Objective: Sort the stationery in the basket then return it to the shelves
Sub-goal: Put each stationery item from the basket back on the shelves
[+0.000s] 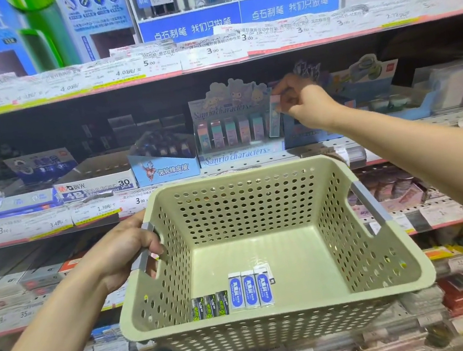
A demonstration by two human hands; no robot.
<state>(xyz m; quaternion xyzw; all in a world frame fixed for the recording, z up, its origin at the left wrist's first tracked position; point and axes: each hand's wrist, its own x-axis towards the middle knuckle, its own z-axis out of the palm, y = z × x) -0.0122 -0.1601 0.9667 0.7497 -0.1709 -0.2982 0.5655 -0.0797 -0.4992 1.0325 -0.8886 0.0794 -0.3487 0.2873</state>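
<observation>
A: Right hand (299,101) status?

B: Arm stretched forward and up toward the middle shelf (393,136), wrist bent down. Fingertips pinch the top end of a pastel eraser (273,115); it hangs upright below the fingers.

A: Where is that eraser relative to the display?

B: At the right end of the Sanrio display box (237,134), just beside the row of upright pastel erasers standing to the left of the hand. Can't tell whether its lower end touches the box.

A: Left hand (123,251)?

B: Lower and nearer the body. Forearm comes in from bottom left. Fingers curl round the grey handle (144,254) on the left side of the basket (376,245), thumb on top of the rim. It holds the basket up in front of the shelves, tilted toward the camera.

A: Basket contents?

B: Two groups on the floor near the front wall, right of and below the left hand. Three white-and-blue erasers (250,288) side by side, touching. Just left of them, three smaller black-and-green erasers (209,306), also in a row, against the left wall.

A: Other handle?

B: Grey, on the right side (370,202), under the right forearm, not touched.
</observation>
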